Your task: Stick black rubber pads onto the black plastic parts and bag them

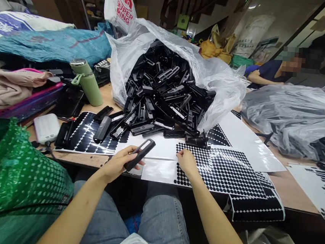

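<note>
My left hand (121,161) is closed round a black plastic casing (140,155), an oblong part with a slot-like window, tilted above the table's front edge. At the left edge of a white sheet of round black stickers (221,169), my right hand (186,162) is pinched; its fingertips touch the sheet, and whether a sticker is between them is too small to see. Behind both hands, a heap of similar black casings (165,88) spills from a clear plastic bag (221,79) onto the table.
Left stand a green bottle (89,83), a white power bank (46,128) and a green dotted bag (27,178). Another black sticker sheet (83,135) lies left of the heap. Grey plastic (292,111) covers the right side, with a person (270,73) behind it.
</note>
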`<state>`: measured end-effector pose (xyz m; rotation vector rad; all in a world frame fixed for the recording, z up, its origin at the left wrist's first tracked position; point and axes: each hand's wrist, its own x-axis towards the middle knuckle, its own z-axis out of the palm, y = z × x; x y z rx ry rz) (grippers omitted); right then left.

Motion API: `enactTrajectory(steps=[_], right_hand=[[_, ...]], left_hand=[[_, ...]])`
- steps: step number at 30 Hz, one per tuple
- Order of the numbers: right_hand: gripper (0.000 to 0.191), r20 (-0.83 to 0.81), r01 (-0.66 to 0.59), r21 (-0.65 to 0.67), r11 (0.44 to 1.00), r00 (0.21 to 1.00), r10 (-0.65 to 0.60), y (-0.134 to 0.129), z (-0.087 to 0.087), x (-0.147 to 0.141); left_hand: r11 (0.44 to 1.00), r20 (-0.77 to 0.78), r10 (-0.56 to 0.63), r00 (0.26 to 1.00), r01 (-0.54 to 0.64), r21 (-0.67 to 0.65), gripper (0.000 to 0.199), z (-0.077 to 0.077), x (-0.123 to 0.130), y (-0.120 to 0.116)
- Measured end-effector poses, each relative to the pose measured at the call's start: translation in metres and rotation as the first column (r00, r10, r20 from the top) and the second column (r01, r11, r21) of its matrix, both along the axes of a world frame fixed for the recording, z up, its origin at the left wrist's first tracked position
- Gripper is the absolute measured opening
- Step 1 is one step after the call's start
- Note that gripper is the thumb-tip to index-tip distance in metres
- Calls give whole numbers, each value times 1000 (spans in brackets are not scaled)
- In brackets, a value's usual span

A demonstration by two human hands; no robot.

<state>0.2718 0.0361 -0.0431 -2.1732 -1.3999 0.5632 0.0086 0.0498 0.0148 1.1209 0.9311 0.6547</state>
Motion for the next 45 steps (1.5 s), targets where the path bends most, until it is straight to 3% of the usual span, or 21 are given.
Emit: enactTrajectory(steps=[3,6,8,10,13,17,23,31,34,37,39,41,43,45], right_hand=[[12,-40,-1,25,1000,999,2,0,6,2],[15,-93,-4,70,998,996,11,-10,25,-3],[19,-204,-56,111,992,976,78,-22,42,-16],[19,-382,-151,184,971,899,213,-35,58,-35],[14,-433,-225,275,935,839,330,-49,71,-63],[13,-418,-230,242,943,852,315,-55,68,-80],[12,-419,-193,218,957,867,270,-55,60,-80],[16,-397,-208,168,964,880,259,-62,62,-81],[14,-302,-219,230,948,910,283,-59,55,-82],[12,-50,-278,313,908,950,308,-44,42,-77],[17,230,-452,263,852,887,400,-28,35,-72],[21,488,-649,64,758,683,544,-10,29,-67],[24,597,-729,-133,671,482,641,4,26,-65],[25,609,-749,-223,624,393,689,10,26,-67]], left_hand=[[985,87,82,993,-68,-160,28,-4,2,-10],[961,106,91,990,-60,-269,27,-5,5,-12],[952,108,36,993,-1,-305,28,-5,10,-13],[946,88,-13,996,41,-321,28,-3,16,-14],[944,76,-37,996,60,-324,27,-2,25,-17],[945,57,-23,998,40,-326,23,0,32,-21],[939,61,-12,998,32,-342,19,0,35,-25],[934,50,-6,999,23,-356,18,2,42,-27],[938,39,-1,999,14,-346,18,0,40,-26],[951,-23,78,997,-82,-300,20,-2,24,-22],[949,-71,198,978,-210,-236,21,-1,8,-19],[929,-85,314,946,-324,-179,19,2,-7,-17],[909,-75,383,921,-390,-148,18,7,-19,-16],[898,-64,414,908,-419,-132,17,12,-25,-16]])
